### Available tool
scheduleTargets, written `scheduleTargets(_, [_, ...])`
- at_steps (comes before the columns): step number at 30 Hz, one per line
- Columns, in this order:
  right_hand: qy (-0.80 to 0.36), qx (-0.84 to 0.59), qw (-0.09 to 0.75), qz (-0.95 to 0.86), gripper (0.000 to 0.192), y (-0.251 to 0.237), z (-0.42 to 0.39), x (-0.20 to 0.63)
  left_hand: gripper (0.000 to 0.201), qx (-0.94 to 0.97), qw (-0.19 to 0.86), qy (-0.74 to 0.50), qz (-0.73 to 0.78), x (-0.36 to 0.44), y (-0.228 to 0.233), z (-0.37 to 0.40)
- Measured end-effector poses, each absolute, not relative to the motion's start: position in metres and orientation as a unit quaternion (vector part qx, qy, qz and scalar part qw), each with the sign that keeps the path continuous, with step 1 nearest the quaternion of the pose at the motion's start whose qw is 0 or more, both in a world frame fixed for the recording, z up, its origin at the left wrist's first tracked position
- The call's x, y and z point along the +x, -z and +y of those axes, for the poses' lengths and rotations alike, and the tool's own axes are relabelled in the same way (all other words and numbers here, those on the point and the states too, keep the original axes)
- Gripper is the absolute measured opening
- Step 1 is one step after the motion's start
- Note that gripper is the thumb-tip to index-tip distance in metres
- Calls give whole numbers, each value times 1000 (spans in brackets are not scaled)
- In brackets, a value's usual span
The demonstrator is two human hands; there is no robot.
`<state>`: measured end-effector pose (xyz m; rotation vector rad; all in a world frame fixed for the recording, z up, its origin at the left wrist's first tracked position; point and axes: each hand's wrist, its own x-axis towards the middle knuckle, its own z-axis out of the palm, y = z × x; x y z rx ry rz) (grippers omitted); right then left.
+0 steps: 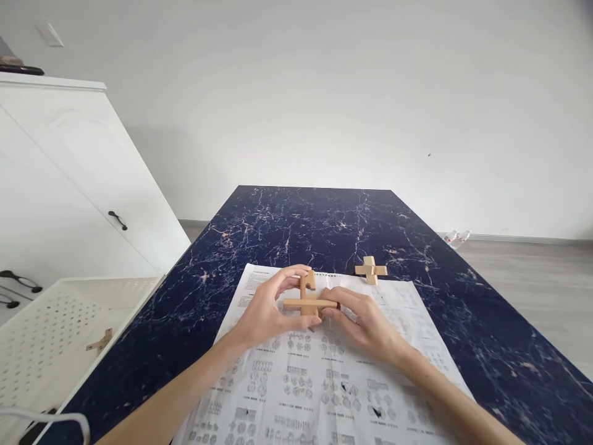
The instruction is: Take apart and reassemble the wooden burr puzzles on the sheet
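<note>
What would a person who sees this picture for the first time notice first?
The eye goes first to the two hands, left hand and right hand, which together hold a wooden cross-shaped puzzle above a printed instruction sheet in the middle. Next comes the dark blue marble table, with a smaller wooden puzzle just beyond the sheet. On the left stands a white perforated basket.

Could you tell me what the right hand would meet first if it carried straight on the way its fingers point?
The right hand points left, so it would probably meet the wooden puzzle pieces it already touches, then the left hand.
</note>
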<state>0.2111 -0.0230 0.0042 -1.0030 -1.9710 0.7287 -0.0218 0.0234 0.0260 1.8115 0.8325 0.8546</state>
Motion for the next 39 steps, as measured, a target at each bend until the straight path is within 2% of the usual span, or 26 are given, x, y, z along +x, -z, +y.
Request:
scheduleTargets(8, [-344,-374,374,-776,23,-12,-26,215,59,761,442,-350,320,-22,-23,29])
scheduleTargets(13, [-405,-372,400,-733,30,-10,-28,210,41,801,390,-336,307,-23,-26,27])
scheduleTargets(17, [-490,-344,419,-683,37,-15,-28,209,43,817,406,-306,271,-23,-27,24])
scheduleTargets(21, [-544,-314,407,-663,41,-22,-29,212,22,829,377,-302,281,-24,-24,25])
scheduleTargets(31, [-634,-230,430,-601,35,-9,-26,221,29,871,291,-284,274,-32,-12,38])
scheduleTargets(35, [-674,-150,434,-579,30,-7,-22,229,39,861,261,-267,345,-31,-13,41])
scheduleTargets(39, [-615,-264,498,-552,39,-3,-14,239,46,838,243,-271,407,-25,-13,35])
